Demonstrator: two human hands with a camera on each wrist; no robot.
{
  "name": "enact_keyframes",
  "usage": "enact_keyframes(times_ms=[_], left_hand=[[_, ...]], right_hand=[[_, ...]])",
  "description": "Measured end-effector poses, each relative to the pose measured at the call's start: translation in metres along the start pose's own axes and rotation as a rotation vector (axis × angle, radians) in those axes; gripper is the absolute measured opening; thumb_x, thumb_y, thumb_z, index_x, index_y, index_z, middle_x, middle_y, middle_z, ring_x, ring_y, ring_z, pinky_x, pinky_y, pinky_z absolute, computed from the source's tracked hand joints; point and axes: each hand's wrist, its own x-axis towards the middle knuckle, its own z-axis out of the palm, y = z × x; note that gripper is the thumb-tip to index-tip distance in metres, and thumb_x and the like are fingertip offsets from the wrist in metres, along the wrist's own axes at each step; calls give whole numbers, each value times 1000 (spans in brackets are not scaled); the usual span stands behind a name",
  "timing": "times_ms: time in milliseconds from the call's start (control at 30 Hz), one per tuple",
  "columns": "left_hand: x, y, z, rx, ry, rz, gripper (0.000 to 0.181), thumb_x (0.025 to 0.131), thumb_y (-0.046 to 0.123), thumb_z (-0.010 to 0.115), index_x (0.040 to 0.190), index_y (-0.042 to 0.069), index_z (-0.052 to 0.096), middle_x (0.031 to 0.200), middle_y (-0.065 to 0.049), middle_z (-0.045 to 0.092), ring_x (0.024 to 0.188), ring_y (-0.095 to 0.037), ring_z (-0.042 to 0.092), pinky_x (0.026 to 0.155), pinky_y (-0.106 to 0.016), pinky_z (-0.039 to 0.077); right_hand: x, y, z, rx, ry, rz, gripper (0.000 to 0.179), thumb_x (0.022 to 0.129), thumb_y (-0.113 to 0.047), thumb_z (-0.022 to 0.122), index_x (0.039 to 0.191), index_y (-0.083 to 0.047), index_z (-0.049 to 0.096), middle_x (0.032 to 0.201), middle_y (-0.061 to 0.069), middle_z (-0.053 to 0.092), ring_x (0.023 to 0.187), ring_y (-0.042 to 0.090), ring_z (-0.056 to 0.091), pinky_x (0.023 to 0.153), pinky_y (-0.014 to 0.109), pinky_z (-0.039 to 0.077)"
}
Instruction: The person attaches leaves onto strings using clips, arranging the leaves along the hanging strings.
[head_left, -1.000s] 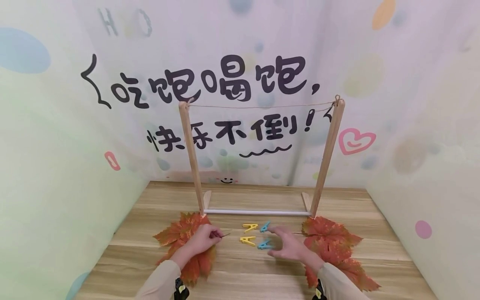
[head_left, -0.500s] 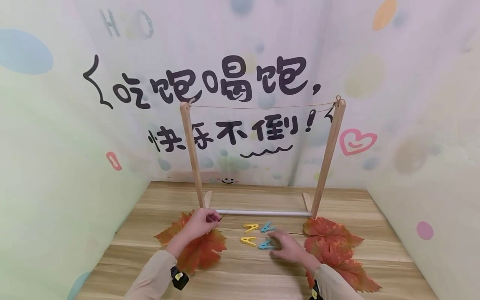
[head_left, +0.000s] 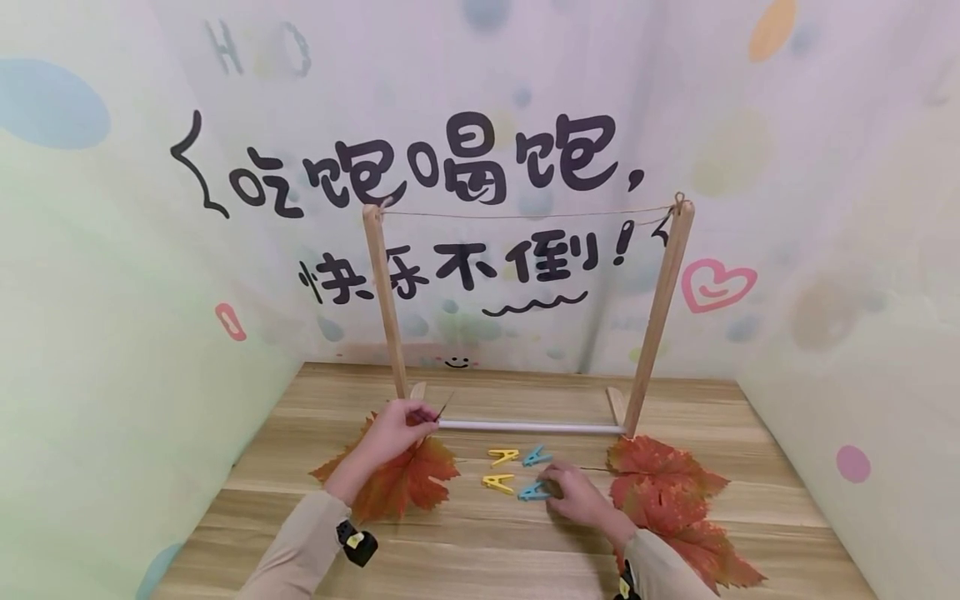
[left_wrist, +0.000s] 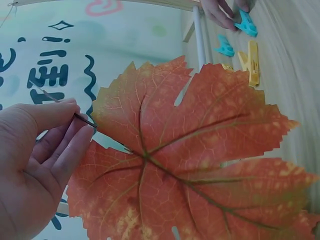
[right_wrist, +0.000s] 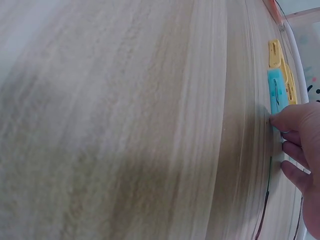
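Observation:
My left hand [head_left: 397, 431] pinches the thin dark stem of a red-orange maple-like leaf [left_wrist: 200, 145] between thumb and fingers. The leaf hangs below that hand, and the stem's tip sticks up past the fingertips. On the table my right hand [head_left: 583, 498] pinches the handle end of the nearer blue clothespin [head_left: 532, 492] with thumb and fingers. Just behind it lies a second blue clothespin [head_left: 537, 455]. Two yellow clothespins, one nearer [head_left: 497, 483] and one farther [head_left: 503, 456], lie to the left of the blue pair.
A wooden frame [head_left: 660, 317] stands at the back of the table, with a string [head_left: 517, 217] tied across its top and a white rod [head_left: 532, 427] along its base. More red leaves [head_left: 660, 483] lie by its right post. Printed walls [head_left: 847, 250] enclose the table.
My left hand has risen and moved back toward the frame, lifting the leaf by its stem. My right hand has come down from hovering by the blue clothespins to grip the nearer one.

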Motion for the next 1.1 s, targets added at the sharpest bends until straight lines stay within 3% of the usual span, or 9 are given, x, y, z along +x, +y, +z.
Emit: enact_keyframes(times_ms=[300, 633, 933, 1100], left_hand=[[4, 5, -3, -13, 92, 39, 7, 78, -2, 67, 85, -3, 67, 78, -11, 66, 71, -18, 60, 62, -21, 50], [10, 9, -6, -33, 123, 57, 5, 79, -2, 66, 84, -4, 66, 78, -13, 66, 68, -15, 59, 60, -20, 49], [20, 15, -11, -61, 176, 38, 8, 79, -4, 65, 86, -6, 65, 81, -16, 66, 70, -17, 59, 62, -19, 50], [27, 22, -16, -44, 227, 50, 8, 79, -3, 66, 85, -6, 65, 80, -16, 66, 70, -18, 60, 61, -19, 49]], right_hand=[[1, 3, 1, -1, 24, -39, 21, 70, -4, 72, 91, -2, 66, 89, 1, 57, 82, 16, 54, 72, 32, 48], [0, 0, -1, 15, -11, 12, 22, 72, -12, 73, 92, -6, 66, 88, -2, 56, 81, 12, 54, 71, 29, 48], [-1, -9, -23, 64, -74, 45, 23, 75, -12, 70, 96, -5, 65, 93, 0, 61, 88, 18, 60, 74, 32, 50], [0, -14, -41, 50, -70, 9, 23, 76, -11, 69, 98, -3, 65, 94, 2, 62, 89, 20, 61, 74, 33, 51]])
